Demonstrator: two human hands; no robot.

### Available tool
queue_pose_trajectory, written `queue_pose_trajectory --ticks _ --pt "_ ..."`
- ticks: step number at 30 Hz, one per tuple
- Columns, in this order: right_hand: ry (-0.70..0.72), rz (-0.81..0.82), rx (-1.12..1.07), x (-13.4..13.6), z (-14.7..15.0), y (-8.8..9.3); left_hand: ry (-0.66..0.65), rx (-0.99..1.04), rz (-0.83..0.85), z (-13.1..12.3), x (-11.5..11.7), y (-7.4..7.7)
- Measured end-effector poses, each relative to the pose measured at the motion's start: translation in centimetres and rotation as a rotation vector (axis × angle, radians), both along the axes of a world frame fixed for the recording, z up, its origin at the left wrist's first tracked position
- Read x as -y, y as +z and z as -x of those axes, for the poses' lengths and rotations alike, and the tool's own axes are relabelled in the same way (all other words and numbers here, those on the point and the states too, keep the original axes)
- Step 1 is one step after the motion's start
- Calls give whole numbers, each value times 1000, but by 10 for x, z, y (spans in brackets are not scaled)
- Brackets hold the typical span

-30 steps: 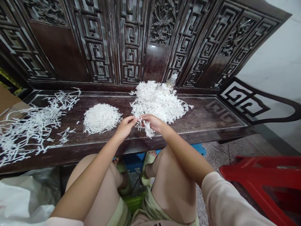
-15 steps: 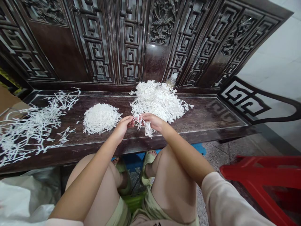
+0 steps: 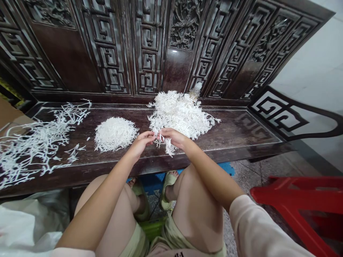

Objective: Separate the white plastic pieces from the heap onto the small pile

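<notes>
By the heap (image 3: 180, 112), left hand (image 3: 140, 143) and right hand (image 3: 174, 137) tightly pinch white sprigs (image 3: 168, 147).

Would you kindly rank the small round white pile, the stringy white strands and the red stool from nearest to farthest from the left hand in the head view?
1. Small round white pile: just left of the left hand.
2. Stringy white strands: farther left.
3. Red stool: lower right of the view.
</notes>
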State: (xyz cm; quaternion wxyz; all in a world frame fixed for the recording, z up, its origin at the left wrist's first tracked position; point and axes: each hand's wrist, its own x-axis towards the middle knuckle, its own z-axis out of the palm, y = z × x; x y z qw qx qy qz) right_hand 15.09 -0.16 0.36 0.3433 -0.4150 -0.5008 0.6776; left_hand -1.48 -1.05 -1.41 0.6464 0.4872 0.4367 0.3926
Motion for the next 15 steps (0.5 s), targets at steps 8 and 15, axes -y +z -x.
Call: queue_pose_trajectory --ticks 8,15 --pt "-26 -7 54 1 1 1 -60 -66 -90 -1 5 6" --pt "-36 -21 101 0 -1 -2 -35 -48 -56 -2 4 6"
